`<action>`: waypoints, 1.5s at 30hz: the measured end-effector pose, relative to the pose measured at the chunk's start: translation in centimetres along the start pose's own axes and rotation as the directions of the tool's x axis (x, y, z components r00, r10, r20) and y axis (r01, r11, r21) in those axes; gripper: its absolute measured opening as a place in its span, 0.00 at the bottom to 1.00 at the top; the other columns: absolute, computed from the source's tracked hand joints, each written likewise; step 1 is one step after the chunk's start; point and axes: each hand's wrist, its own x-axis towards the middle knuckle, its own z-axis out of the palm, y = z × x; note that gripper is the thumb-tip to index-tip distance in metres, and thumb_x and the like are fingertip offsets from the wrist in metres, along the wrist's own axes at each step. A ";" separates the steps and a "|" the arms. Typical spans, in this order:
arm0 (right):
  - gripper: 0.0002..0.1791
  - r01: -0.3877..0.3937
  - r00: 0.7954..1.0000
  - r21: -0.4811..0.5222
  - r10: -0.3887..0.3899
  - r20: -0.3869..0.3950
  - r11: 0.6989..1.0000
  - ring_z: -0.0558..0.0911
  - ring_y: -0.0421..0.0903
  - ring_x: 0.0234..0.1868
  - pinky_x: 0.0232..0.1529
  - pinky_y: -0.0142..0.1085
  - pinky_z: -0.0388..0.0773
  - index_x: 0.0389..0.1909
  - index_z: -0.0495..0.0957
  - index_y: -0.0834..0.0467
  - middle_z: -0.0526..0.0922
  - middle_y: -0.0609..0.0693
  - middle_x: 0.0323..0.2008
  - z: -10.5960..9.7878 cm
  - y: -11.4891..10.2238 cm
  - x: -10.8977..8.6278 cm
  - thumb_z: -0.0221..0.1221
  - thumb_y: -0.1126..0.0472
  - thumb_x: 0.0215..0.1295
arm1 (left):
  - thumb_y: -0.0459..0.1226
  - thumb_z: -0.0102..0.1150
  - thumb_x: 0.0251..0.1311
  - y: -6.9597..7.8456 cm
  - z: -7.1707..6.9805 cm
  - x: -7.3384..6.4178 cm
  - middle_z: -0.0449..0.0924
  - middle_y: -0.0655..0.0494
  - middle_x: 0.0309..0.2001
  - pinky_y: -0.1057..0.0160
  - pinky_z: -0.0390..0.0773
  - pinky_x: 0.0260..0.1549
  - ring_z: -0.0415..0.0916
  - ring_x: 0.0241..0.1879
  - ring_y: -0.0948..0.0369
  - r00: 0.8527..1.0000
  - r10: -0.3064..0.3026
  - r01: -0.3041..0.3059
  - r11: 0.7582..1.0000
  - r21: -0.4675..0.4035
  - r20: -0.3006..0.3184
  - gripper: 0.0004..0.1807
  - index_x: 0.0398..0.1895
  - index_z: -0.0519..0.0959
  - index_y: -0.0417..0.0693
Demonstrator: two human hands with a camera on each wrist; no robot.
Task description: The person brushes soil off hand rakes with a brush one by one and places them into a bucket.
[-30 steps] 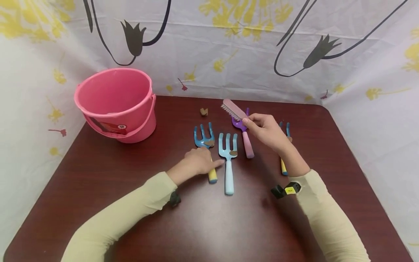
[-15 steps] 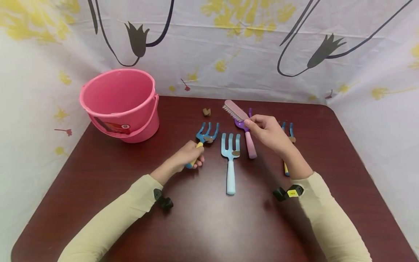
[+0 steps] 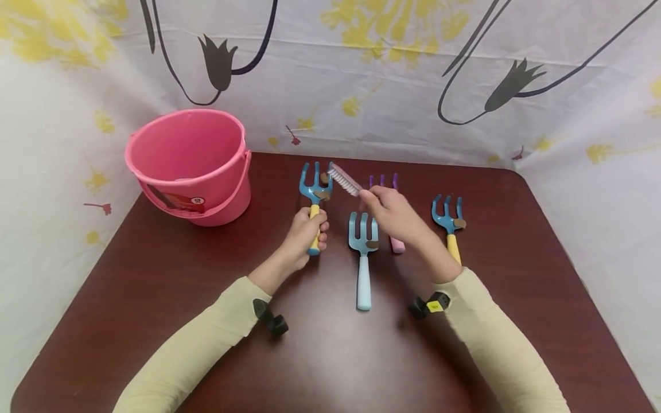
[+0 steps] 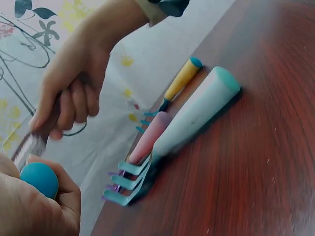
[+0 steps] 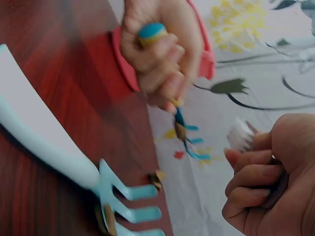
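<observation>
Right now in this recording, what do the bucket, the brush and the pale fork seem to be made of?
Bucket: probably smooth, slightly shiny plastic, from its even pink wall and moulded rim. Brush: fine white bristles look synthetic; the pink back could be plastic or painted wood, finish unclear. Pale fork: smooth handle, likely plastic; thin, bent tines suggest painted metal.

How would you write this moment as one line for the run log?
left hand: grips one yellow-handled blue fork | right hand: holds pink brush near that fork | contact: unclear | pale blue fork: lying on table
</observation>
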 end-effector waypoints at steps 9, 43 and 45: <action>0.21 -0.059 0.998 -0.085 0.059 -0.002 0.995 0.70 0.47 0.15 0.17 0.37 0.66 0.31 0.73 0.61 0.69 0.51 0.18 3.1 -1.7 1.6 0.47 0.51 0.82 | 0.37 0.43 0.76 -0.2 1.5 -0.4 0.63 0.55 0.26 0.73 0.64 0.12 0.60 0.17 0.66 1.000 0.018 -0.020 0.996 -0.092 -0.022 0.07 0.49 0.60 0.44; 0.11 0.274 0.946 -0.157 -0.236 0.223 0.949 0.74 0.46 0.28 0.32 0.43 0.71 0.47 0.84 0.57 0.79 0.46 0.29 -2.9 3.0 3.6 0.59 0.55 0.76 | 0.36 0.45 0.75 1.5 -1.4 -0.9 0.62 0.55 0.24 0.75 0.60 0.10 0.58 0.14 0.67 0.992 -0.032 0.019 0.994 0.106 0.122 0.08 0.49 0.66 0.40; 0.12 0.290 0.940 -0.166 -0.248 0.236 0.942 0.77 0.44 0.32 0.35 0.43 0.74 0.49 0.84 0.58 0.83 0.46 0.35 -2.8 3.1 3.9 0.60 0.56 0.75 | 0.35 0.45 0.75 1.4 -1.3 -0.9 0.62 0.55 0.24 0.75 0.59 0.10 0.57 0.14 0.67 0.993 -0.024 0.011 0.994 0.104 0.117 0.07 0.48 0.66 0.40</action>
